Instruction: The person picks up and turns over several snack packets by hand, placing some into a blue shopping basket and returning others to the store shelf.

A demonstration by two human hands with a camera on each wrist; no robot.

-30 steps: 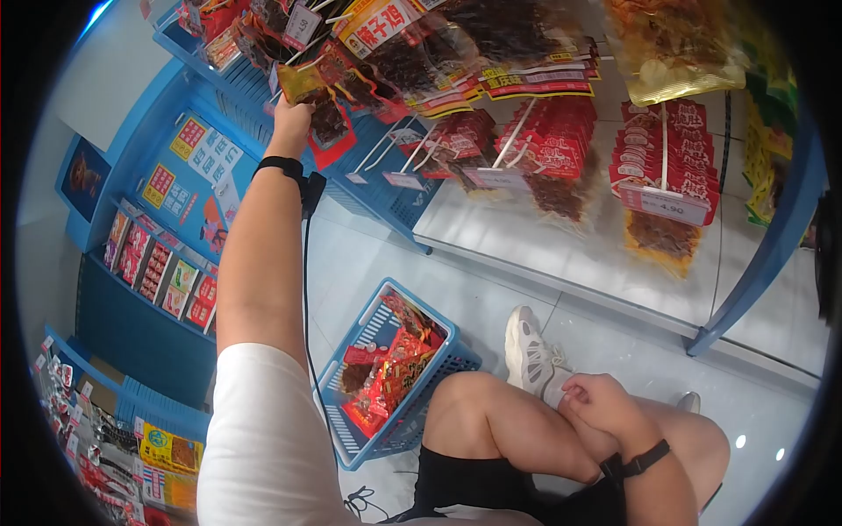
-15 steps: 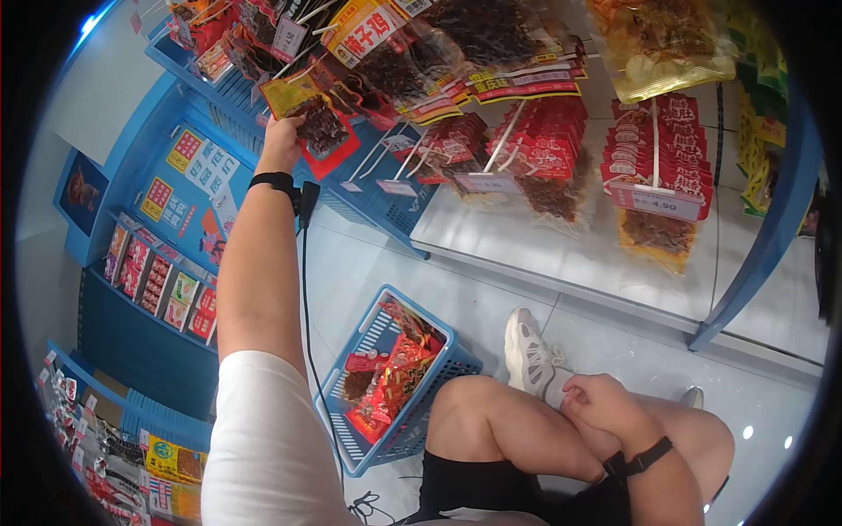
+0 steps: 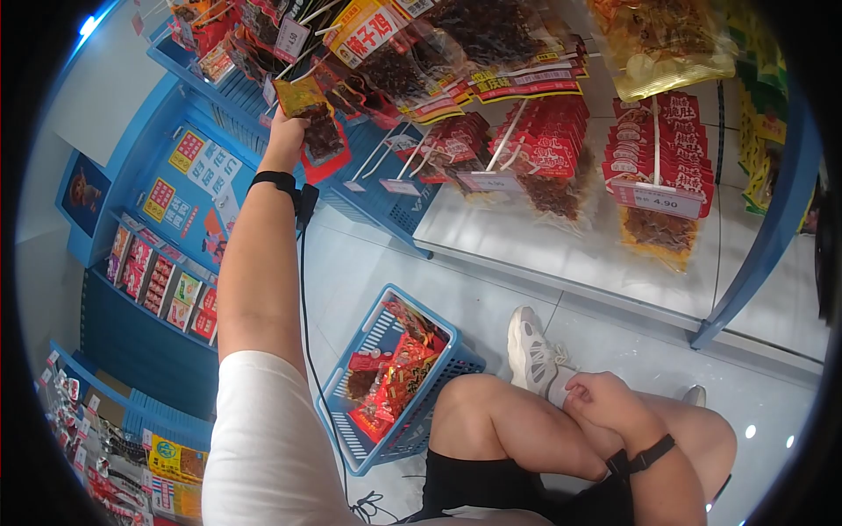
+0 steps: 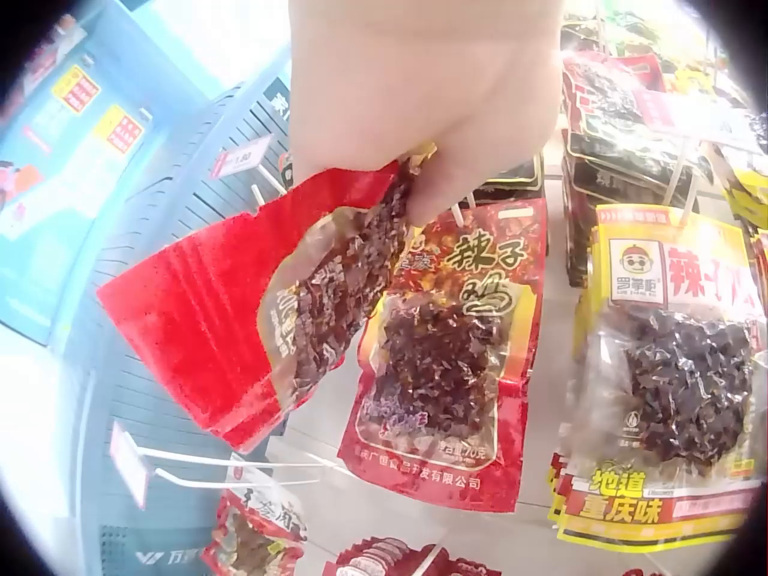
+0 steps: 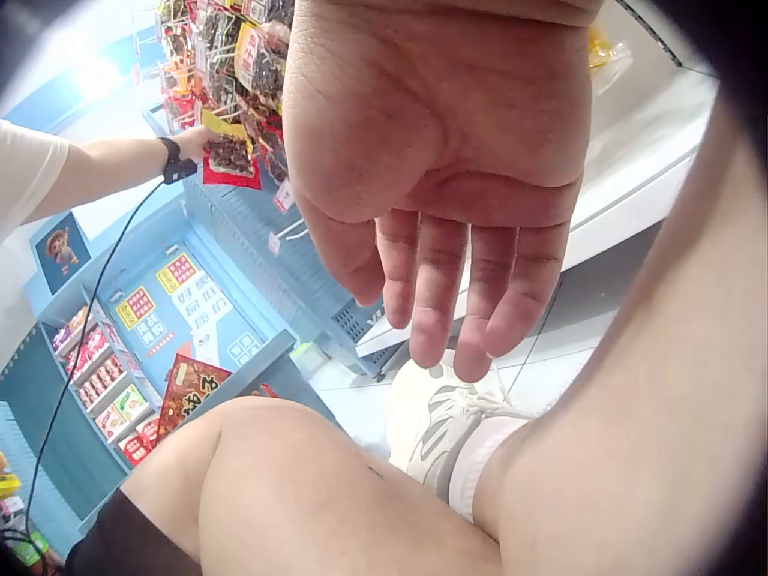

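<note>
My left hand [image 3: 288, 136] reaches out to the hanging rack and pinches a red snack bag [image 4: 246, 306] of dark meat pieces by its top end. In the left wrist view that bag tilts to the left, and the fingertips are hidden behind it. Right beside it, a like red bag [image 4: 438, 360] hangs on the rack. Yellow-topped bags [image 4: 678, 372] hang further right. My right hand [image 5: 444, 180] lies over the bent legs with its fingers loosely bent and nothing in them.
A blue shopping basket [image 3: 355, 460] with several red snack packs [image 3: 399, 377] stands on the floor by my knee. Red packets [image 3: 662, 145] hang on hooks above a white ledge [image 3: 561, 280]. A black cable [image 3: 305, 298] runs down from the left wrist.
The left hand has shifted slightly, first down and left, then back a little. The pinched bag has turned, its front facing the head view most squarely half a second ago. The right hand stays still.
</note>
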